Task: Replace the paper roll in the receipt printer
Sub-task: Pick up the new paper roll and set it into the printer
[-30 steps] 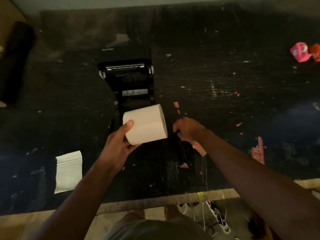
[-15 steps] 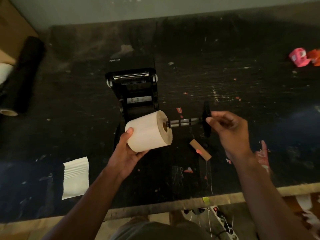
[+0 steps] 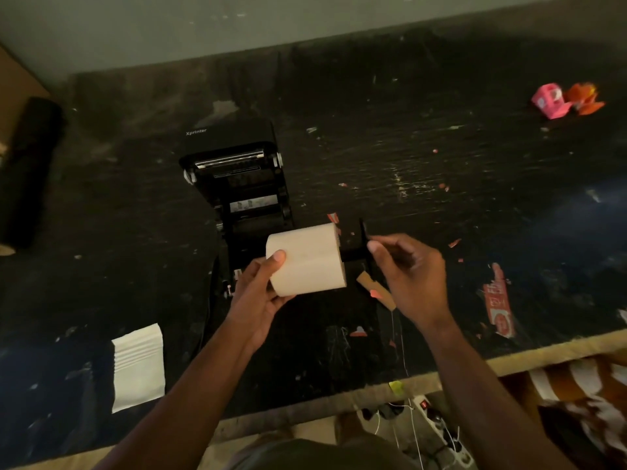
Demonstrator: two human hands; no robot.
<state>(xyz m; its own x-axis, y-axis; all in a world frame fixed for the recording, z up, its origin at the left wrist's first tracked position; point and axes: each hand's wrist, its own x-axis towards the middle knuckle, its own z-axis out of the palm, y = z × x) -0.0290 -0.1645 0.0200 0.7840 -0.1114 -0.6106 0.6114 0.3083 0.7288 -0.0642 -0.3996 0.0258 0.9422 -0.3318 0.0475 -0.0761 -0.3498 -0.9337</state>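
Across the scuffed black table [image 3: 441, 171], littered with small red paper scraps, everything for this job is lying within reach. Nearest the wall, the black plastic receipt printer [image 3: 244, 184] marked "Xprinter" is sitting with its lid swung open, so its metal tear bar and empty paper bay are showing. Off to my left, a black cylindrical roll [image 3: 29, 171] is lying near the table's end, and a folded white ribbed sheet of paper [image 3: 137, 364] is resting close to the near edge.

Just in front of the open printer, I am holding the cream-white cylindrical paper roll [image 3: 307, 261] up off the table, on its side, with its core pointing left and right. My left hand [image 3: 256, 300] is wrapping it from the left end, thumb pressed on its top face and fingers curled underneath, so that grip is clamped firmly on the roll. My right hand [image 3: 409, 276] is pinching the flat end disc of the black plastic spindle [image 3: 356, 252], fingertips closed tight on it, while the spindle's shaft is reaching into the roll's right-hand core.

Below the spindle, a small tan cardboard tube [image 3: 375, 288] is lying on the table. Far right, a pink and orange crumpled wrapper [image 3: 566, 100] is sitting well apart.
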